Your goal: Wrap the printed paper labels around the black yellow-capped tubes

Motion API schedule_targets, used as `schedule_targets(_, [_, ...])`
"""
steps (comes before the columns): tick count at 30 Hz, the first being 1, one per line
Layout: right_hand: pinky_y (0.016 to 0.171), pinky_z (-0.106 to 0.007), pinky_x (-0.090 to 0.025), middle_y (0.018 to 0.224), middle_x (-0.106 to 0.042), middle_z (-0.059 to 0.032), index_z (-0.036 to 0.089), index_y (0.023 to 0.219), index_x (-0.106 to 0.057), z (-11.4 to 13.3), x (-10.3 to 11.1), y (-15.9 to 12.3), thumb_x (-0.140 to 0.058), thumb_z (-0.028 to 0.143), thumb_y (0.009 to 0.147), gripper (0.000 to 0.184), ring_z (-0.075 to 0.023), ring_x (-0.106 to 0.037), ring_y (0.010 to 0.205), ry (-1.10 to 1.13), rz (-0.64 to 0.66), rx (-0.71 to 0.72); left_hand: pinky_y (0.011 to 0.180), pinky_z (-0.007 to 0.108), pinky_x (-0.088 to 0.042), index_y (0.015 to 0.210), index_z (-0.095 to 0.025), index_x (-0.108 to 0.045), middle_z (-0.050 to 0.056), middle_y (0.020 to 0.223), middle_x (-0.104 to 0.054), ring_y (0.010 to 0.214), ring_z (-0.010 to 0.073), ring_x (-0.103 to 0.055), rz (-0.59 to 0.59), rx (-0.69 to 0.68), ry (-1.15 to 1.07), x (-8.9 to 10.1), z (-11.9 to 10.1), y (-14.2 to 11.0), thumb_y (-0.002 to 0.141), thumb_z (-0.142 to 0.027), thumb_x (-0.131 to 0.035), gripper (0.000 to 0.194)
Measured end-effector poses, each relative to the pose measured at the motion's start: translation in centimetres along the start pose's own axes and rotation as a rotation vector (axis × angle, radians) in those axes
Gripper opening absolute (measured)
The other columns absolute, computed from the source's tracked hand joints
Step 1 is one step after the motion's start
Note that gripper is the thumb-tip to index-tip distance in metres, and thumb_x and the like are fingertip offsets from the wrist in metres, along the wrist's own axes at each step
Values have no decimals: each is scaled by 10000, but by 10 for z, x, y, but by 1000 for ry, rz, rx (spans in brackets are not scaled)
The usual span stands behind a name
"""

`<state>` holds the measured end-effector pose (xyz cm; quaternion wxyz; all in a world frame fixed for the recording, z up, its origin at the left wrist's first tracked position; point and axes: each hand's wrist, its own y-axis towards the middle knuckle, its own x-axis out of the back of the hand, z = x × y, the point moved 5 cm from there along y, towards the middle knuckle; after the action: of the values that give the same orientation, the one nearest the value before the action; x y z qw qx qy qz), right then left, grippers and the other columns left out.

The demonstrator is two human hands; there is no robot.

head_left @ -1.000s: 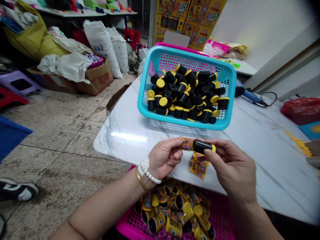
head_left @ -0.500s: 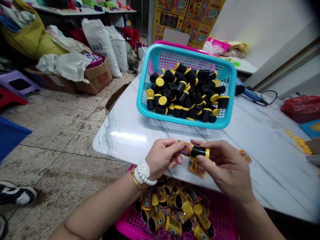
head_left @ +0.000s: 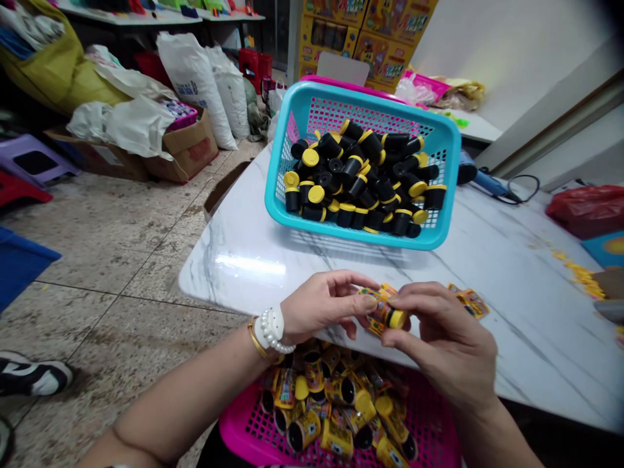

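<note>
Both hands grip a small black canister with a yellow lid point(head_left: 398, 319). A colourful printed sleeve point(head_left: 379, 314) now covers most of its body, with a dark band showing by the lid. My left hand point(head_left: 326, 305), wearing bracelets at the wrist, pinches the sleeved end with thumb and fingers. At the lid end, my right hand point(head_left: 446, 338) has its thumb below and fingers above. More flat printed sleeves point(head_left: 470, 301) lie on the table behind the right hand. Under my forearms, a pink basket point(head_left: 244, 426) contains several sleeved canisters point(head_left: 337, 441).
A turquoise basket point(head_left: 361, 242) full of bare black canisters point(head_left: 351, 169) stands on the marbled table point(head_left: 234, 260). A blue corded tool point(head_left: 490, 184) and a red bag point(head_left: 585, 208) lie to the right. Cartons and white sacks point(head_left: 190, 84) stand on the floor at left.
The sleeve has gone from the canister's end to around its body. Both hands have come closer together and slightly lower, tilting the canister's lid towards me.
</note>
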<state>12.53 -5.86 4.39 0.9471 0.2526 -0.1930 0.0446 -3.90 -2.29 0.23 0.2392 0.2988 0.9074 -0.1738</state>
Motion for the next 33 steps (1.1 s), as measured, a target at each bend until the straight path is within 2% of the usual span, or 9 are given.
schedule_targets(4, [601, -281, -522, 976, -613, -26, 271, 1093, -701, -7, -5, 1, -868, 136, 726, 425, -160, -609, 785, 101, -5, -44, 493, 192, -486, 951, -144, -620, 12, 719, -674, 540, 86, -604, 8, 32, -69, 1, 3, 2, 717, -377, -856, 406])
schedule_targets(8, [794, -338, -574, 1096, -645, -60, 270, 1117, -728, -3, -1, -1, -842, 108, 747, 419, -223, -639, 1030, 23, -7, 18, 513, 213, -499, 929, -154, -599, 16, 734, -692, 579, 112, -637, -7, 36, -91, 4, 3, 0, 711, -386, -863, 414])
schedule_targets(10, [871, -358, -564, 1125, -670, -60, 276, 1123, -739, 3, 1, -4, -810, 67, 768, 418, -220, -649, 1060, -90, -8, 54, 530, 208, -489, 945, -136, -628, 17, 738, -693, 572, 95, -619, -36, 2, -52, 5, 2, 0, 708, -368, -868, 409])
schedule_targets(14, [869, -348, -568, 1114, -701, -44, 289, 1153, -733, 11, 1, -12, -773, 8, 772, 475, -196, -684, 1015, -217, -30, 106, 602, 213, -490, 982, -120, -679, 17, 785, -699, 607, 75, -604, -49, -50, 30, 1, 6, 3, 726, -304, -858, 362])
schedule_targets(19, [810, -324, -579, 1099, -689, -30, 304, 1136, -734, 7, 0, -20, -768, 6, 765, 477, -180, -685, 981, -197, -65, 53, 662, 219, -508, 1000, -141, -697, 20, 840, -697, 693, 90, -626, 6, -134, 59, -8, 10, 3, 768, -282, -822, 299])
schedule_targets(24, [843, -352, -583, 1097, -704, -43, 292, 1148, -731, 7, -1, -19, -765, 4, 762, 483, -188, -696, 966, -260, -29, 149, 495, 215, -472, 1110, -157, -592, 11, 770, -662, 565, 109, -613, 36, 19, 150, 1, 9, -1, 817, -447, -761, 446])
schedule_targets(27, [810, -328, -593, 1068, -713, -40, 293, 1155, -736, 10, -2, -17, -777, 7, 751, 497, -180, -704, 932, -263, -22, 178, 508, 209, -456, 1057, -141, -626, 9, 703, -651, 548, 98, -584, 44, 25, 184, 5, 7, -4, 852, -411, -724, 353])
schedule_targets(30, [673, -271, -587, 933, -706, -12, 296, 1119, -755, 8, -3, -18, -798, 39, 747, 454, -148, -695, 790, -163, -111, 52, 666, 246, -521, 1043, -148, -681, 44, 839, -709, 720, 127, -655, 16, -163, 214, -1, 4, -7, 838, -265, -732, 242])
schedule_targets(33, [564, -245, -577, 855, -691, 0, 278, 1029, -780, -7, -7, -25, -801, 106, 776, 307, -127, -685, 652, 39, -214, -215, 803, 303, -536, 1065, -166, -724, 71, 976, -734, 855, 165, -675, -82, -363, 402, -8, 2, -11, 860, -223, -693, 215])
